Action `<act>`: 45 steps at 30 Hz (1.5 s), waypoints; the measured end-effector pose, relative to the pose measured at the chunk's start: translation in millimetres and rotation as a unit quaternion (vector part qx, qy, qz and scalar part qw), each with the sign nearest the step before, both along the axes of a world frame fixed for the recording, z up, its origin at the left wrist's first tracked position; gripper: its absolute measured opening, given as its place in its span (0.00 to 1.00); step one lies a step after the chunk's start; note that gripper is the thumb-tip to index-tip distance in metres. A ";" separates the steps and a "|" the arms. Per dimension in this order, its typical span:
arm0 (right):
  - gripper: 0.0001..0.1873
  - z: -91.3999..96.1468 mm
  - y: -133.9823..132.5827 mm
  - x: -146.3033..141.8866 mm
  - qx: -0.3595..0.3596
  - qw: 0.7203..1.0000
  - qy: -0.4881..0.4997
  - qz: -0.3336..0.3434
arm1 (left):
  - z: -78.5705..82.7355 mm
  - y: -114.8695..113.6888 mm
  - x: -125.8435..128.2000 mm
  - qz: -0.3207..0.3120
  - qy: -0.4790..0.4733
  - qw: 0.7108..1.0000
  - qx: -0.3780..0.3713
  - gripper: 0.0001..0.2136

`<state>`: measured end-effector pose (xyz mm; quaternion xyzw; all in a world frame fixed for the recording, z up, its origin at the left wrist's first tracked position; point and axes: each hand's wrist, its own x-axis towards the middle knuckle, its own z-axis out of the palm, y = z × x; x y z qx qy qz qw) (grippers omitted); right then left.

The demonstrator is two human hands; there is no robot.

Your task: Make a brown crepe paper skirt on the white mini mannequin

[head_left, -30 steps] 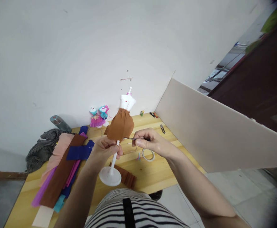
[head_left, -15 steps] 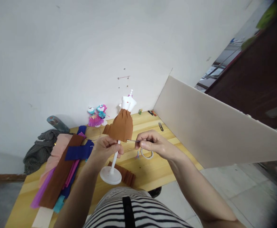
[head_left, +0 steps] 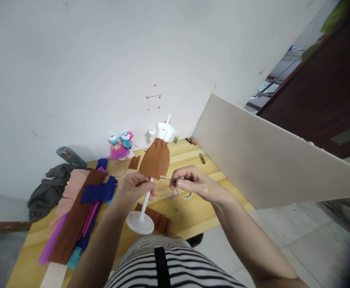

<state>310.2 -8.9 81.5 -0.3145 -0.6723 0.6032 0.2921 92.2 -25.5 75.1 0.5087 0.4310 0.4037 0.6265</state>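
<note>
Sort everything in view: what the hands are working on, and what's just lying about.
In hand: mini mannequin with brown skirt, gripped by left hand; thin metal tool pinched in right hand.
Lying about: fabric strips, tape roll, snips, striped cloth, small dolls.

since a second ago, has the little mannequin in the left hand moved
Yes, slightly: the mannequin held by the left hand has tipped right, its bust now nearer the small green item by the wall.
</note>
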 end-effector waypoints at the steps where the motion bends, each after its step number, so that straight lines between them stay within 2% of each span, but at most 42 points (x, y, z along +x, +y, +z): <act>1: 0.25 -0.1 -0.1 0.3 0.002 1.000 0.000 0.000 | -2.9 0.0 -0.3 0.001 -0.004 1.000 -0.004 0.07; 8: 0.26 -1.9 -0.9 2.0 -0.013 1.000 -0.016 -0.022 | -17.7 0.6 -2.3 -0.015 -0.039 0.999 -0.012 0.08; 16: 0.25 -2.7 -4.4 2.1 -0.004 0.999 0.007 -0.041 | -17.4 0.7 3.6 -0.003 -0.098 0.995 -0.021 0.13; 25: 0.26 -9.6 -10.5 5.1 -0.041 0.997 0.041 -0.056 | -14.0 0.0 3.9 -0.012 -0.079 0.997 -0.021 0.16; 28: 0.25 -16.7 -13.2 3.4 -0.044 0.993 0.087 -0.064 | -17.5 -0.4 2.5 -0.009 -0.085 0.996 -0.018 0.17; 31: 0.23 -24.2 -15.2 -2.6 -0.066 0.984 0.151 -0.072 | -25.1 -2.0 -0.2 0.015 -0.129 0.991 -0.017 0.14; 34: 0.19 -31.9 -17.9 -13.4 -0.098 0.965 0.223 -0.095 | -33.1 -4.8 -4.3 0.038 -0.174 0.983 -0.051 0.14; 37: 0.21 -43.8 -22.4 -27.5 -0.110 0.949 0.276 -0.105 | -39.3 -7.7 -9.5 0.065 -0.195 0.975 -0.080 0.16; 42: 0.26 -70.7 -33.3 -54.2 -0.114 0.962 0.227 -0.101 | -52.1 -9.6 -18.5 0.102 -0.185 0.974 -0.082 0.17; 45: 0.20 -79.8 -38.8 -70.4 -0.068 0.976 0.156 -0.135 | -59.0 -9.9 -21.3 0.116 -0.183 0.974 -0.069 0.17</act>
